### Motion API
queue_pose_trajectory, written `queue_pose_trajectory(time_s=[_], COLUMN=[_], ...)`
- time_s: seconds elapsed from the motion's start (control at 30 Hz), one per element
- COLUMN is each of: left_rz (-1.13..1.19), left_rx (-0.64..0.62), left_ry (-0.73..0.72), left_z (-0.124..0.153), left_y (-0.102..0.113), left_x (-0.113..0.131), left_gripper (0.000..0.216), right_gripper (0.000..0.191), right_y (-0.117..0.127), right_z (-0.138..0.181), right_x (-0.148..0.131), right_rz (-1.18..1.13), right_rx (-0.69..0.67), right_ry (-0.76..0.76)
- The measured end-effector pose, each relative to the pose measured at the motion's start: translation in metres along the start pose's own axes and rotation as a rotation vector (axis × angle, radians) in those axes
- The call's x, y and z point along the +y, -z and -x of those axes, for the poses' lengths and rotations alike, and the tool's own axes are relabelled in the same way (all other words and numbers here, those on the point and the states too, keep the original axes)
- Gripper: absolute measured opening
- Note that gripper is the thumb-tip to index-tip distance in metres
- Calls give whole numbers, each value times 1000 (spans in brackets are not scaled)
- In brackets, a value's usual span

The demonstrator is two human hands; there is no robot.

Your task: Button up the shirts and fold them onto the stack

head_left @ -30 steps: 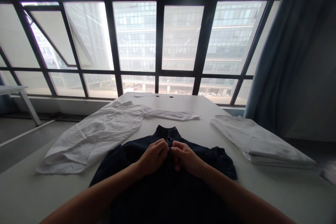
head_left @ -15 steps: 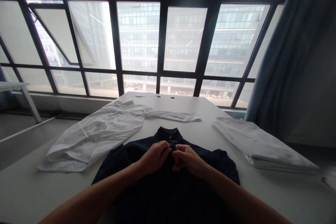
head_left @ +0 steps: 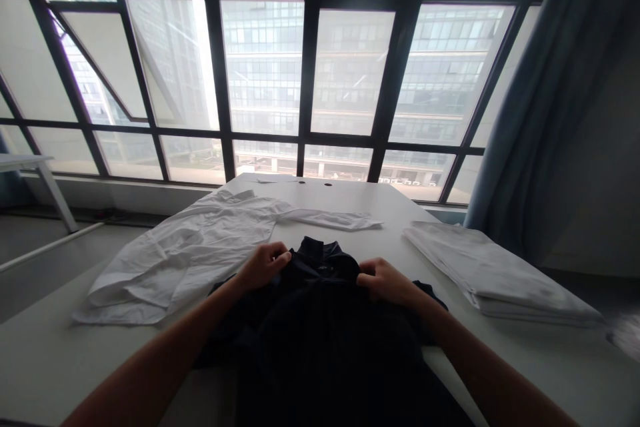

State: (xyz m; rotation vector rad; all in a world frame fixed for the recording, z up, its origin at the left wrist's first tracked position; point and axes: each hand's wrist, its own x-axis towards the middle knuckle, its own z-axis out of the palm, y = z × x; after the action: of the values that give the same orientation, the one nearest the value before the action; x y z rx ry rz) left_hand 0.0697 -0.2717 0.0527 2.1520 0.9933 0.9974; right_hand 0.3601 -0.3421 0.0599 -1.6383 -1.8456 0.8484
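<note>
Okay, fingers first, because that's where the change is: the fingers [head_left: 278,256] of the left hand [head_left: 261,268] are curled and loosely together over the dark cloth, and the fingers [head_left: 369,269] of the right hand [head_left: 386,282] are bent and lying close together on it too. Can't really tell if either hand is pinching anything, since the thumbs are hard to make out. A moment ago both hands were bunched up right next to each other at the middle of the shirt front, but now they've pulled well apart, one on each side just below the collar. The thing they're on is a dark navy shirt [head_left: 325,340] with a small stand collar [head_left: 317,255], lying on a white table [head_left: 85,367] right in front of the person, and it looks more heaped up near the person now. To the left there's a crumpled white long-sleeved shirt [head_left: 170,263], with its white sleeve [head_left: 327,218] stretched out across the table, and to the right sits a flat stack of folded white cloth [head_left: 500,275]. Behind all that is a big dark-framed window [head_left: 265,73] with a blue-grey curtain [head_left: 525,93] at its right side.
</note>
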Motion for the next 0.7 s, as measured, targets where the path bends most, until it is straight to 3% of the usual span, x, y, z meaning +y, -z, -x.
queue_pose_trajectory(time_s=[0.1,0.27,0.43,0.5,0.57,0.6,0.7], left_rz=[-140,-509,-547,-500,-446,-445,-562], left_rx=[-199,-190,-292,-414,-536,-503,-64], left_ry=[42,185,207,202,195,184,227], left_z=[3,13,16,19,25,29,39], left_y=[13,18,16,30,59,79,148], left_x=[-12,-20,5,21,34,37,35], left_gripper=[28,37,11,10,14,18,29], right_gripper=[16,49,61,62,59,55,39], right_y=[20,39,51,55,58,58,51], right_z=[4,4,3,6,9,9,7], right_x=[9,31,51,56,54,51,26], right_rz=[185,493,421,368,312,278,170], right_rx=[-72,55,-46,-87,-143,-194,-447], right_ry=[-71,-289,-444,-465,-416,-359,-144])
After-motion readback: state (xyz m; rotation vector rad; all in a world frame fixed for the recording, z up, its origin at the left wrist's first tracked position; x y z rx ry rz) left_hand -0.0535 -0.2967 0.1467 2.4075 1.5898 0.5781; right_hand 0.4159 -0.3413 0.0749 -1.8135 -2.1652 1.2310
